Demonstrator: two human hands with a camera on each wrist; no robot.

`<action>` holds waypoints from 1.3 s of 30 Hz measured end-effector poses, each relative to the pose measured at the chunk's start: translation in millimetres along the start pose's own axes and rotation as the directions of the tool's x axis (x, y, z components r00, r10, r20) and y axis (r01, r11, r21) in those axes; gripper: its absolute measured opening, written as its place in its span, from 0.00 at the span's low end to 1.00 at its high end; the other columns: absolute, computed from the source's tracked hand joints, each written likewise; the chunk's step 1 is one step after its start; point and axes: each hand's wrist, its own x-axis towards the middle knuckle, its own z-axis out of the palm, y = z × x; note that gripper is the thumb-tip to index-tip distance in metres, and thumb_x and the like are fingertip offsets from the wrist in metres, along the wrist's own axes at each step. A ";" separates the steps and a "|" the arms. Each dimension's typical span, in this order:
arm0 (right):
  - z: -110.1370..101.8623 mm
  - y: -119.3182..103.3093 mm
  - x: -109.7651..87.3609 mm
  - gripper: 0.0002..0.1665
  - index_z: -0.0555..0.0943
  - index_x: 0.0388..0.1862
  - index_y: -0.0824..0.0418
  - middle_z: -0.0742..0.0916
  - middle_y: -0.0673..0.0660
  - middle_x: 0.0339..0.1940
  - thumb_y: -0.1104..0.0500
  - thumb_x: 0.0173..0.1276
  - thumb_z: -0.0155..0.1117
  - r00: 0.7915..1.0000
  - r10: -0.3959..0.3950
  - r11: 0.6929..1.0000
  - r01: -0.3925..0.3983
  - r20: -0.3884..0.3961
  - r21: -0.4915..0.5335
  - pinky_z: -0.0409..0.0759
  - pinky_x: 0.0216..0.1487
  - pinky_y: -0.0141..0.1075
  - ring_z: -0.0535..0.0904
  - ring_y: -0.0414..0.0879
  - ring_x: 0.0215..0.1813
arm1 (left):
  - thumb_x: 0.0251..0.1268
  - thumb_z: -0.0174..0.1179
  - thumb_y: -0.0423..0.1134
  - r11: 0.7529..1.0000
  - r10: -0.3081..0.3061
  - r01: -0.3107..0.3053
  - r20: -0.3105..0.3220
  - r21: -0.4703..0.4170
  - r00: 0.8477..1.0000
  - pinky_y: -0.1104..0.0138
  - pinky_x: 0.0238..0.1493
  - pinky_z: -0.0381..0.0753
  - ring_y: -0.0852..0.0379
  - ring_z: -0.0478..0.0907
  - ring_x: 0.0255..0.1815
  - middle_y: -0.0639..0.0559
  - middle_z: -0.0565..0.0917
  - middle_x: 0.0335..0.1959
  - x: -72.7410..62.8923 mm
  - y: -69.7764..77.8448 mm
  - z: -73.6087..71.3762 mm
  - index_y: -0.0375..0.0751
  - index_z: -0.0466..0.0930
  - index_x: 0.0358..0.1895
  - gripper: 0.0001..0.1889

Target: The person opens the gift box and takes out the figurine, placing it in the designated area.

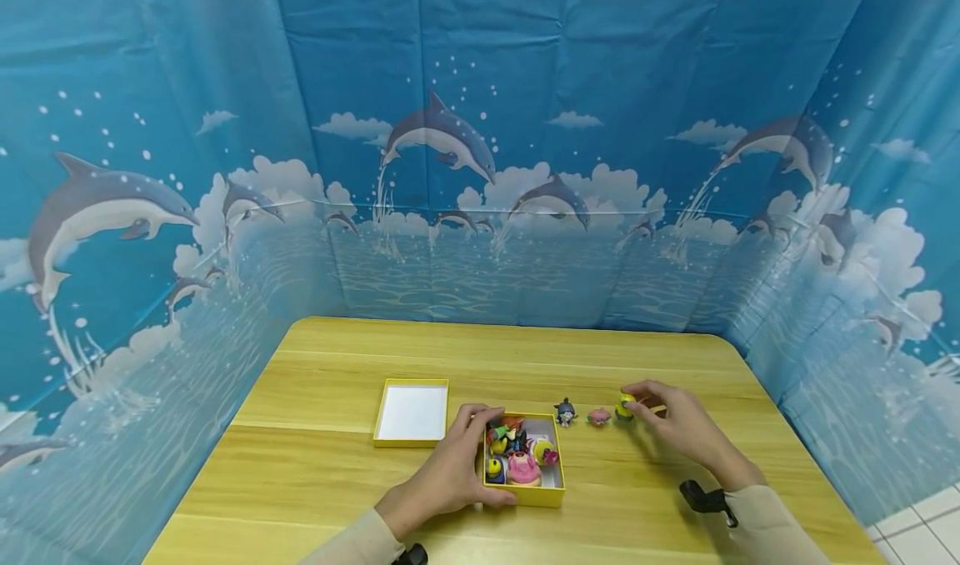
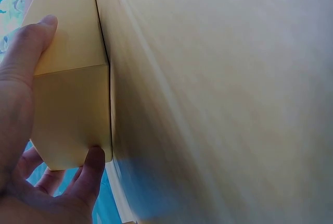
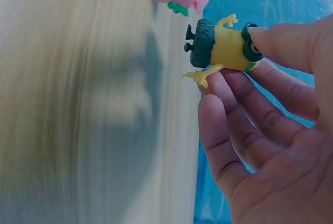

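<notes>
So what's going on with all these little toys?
A person's left hand grips a yellow box with more toys inside. The right hand pinches a yellow toy by its head. A pink toy and a dark toy sit nearby on the table. What looks like the lid lies left of the box.

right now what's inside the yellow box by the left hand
The yellow box holds a pink figurine, a yellow-and-blue figurine beside it, and other figurines crowded together. Whatever lies beneath them is covered.

Square yellow cardboard box (image 1: pixel 536 497): left wall partly covered
Yellow-and-green plastic figurine (image 3: pixel 229 47): goggles partly hidden
Yellow wooden counter (image 1: pixel 300 465): near edge cropped
</notes>
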 end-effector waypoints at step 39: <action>0.9 14.8 -8.0 0.22 0.89 0.72 0.63 0.95 0.60 0.63 0.57 0.86 0.75 0.995 0.036 0.998 -0.041 0.095 0.052 0.93 0.51 0.33 0.92 0.50 0.57 | 0.54 0.92 0.65 1.000 0.002 -0.002 0.007 0.017 1.000 0.50 0.84 0.84 0.47 0.75 0.83 0.50 0.66 0.87 0.2 0.1 -0.1 0.53 0.61 0.94 0.67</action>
